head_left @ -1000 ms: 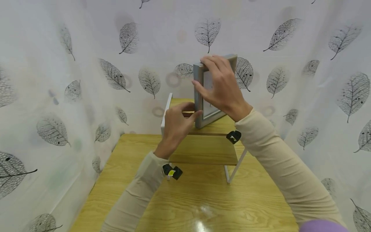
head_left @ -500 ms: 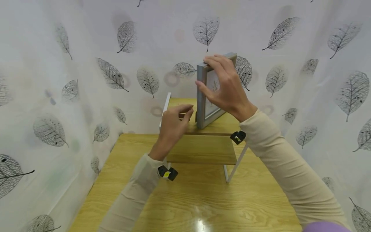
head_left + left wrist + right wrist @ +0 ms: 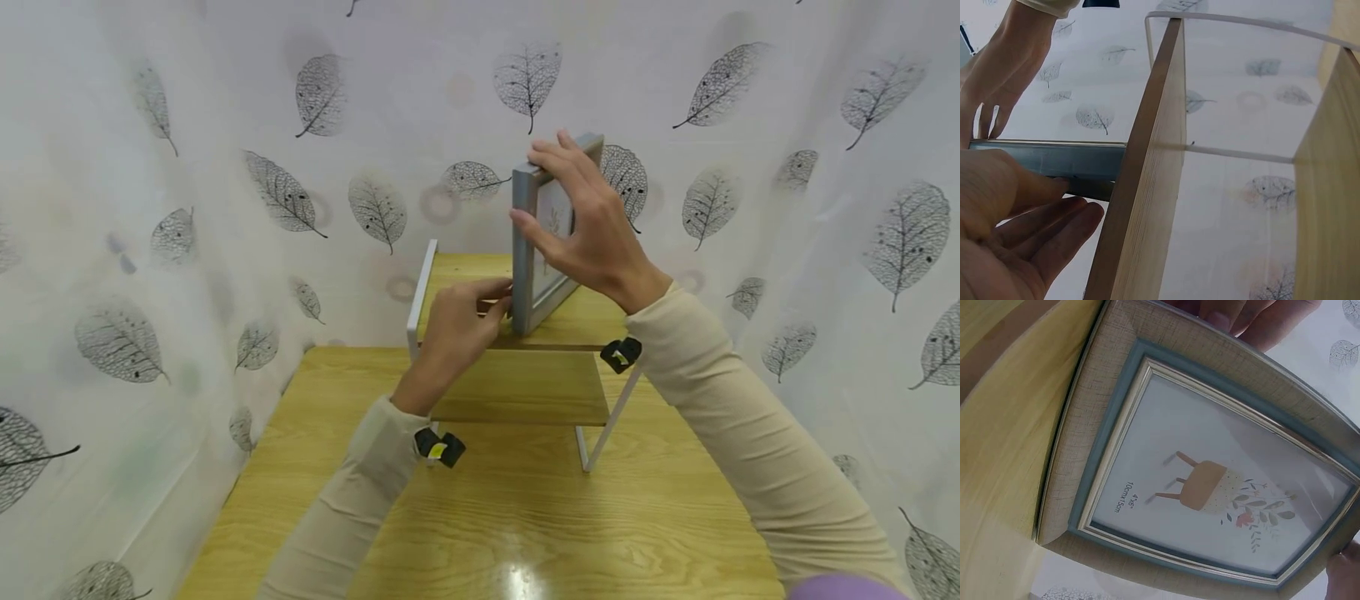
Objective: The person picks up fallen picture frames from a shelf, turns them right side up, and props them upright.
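A grey picture frame point(image 3: 523, 250) stands upright and angled on the top board of a small wooden shelf point(image 3: 558, 333). In the right wrist view its front shows a print point(image 3: 1210, 487) of an animal and leaves. My right hand point(image 3: 592, 221) grips its upper near corner, fingers over the top and thumb at the near side edge. My left hand point(image 3: 461, 325) is low behind the frame, thumb and fingers with a gap between them. In the left wrist view its thumb tip meets the frame's side point(image 3: 1072, 162) and its fingers point(image 3: 1069, 234) extend close to the board.
The shelf has a lower board point(image 3: 525, 387) and white metal side legs point(image 3: 615, 425). It stands on a wood-grain table point(image 3: 487, 517). A leaf-printed curtain point(image 3: 442, 100) hangs close behind and along both sides.
My left hand draws back from the frame's lower edge, then returns to it. The frame has turned slightly and its near edge has shifted right, with my right hand staying on its top.
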{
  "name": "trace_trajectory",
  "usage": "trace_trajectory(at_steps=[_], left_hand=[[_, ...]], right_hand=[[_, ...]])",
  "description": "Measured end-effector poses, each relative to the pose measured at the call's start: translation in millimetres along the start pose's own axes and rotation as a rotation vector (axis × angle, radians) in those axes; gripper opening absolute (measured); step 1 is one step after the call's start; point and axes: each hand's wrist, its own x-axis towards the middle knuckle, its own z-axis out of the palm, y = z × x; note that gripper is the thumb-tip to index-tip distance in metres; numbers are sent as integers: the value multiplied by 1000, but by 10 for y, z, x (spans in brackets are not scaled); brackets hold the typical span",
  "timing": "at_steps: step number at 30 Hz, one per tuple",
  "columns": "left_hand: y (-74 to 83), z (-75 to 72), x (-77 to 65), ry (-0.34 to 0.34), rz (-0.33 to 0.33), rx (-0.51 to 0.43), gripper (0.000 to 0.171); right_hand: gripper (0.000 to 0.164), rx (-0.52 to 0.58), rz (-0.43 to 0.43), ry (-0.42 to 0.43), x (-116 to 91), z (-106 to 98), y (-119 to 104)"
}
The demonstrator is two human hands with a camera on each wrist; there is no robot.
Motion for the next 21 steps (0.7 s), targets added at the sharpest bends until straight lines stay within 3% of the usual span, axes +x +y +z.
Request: trace_trajectory(at_steps=[10,21], left_hand=[[15,68,-2,-33,16,-31,28],[58,116,8,-39,40,-6,26]], right_hand=[[56,51,0,-3,-44,-91,39],[53,75,-42,0,-68,-156,98]])
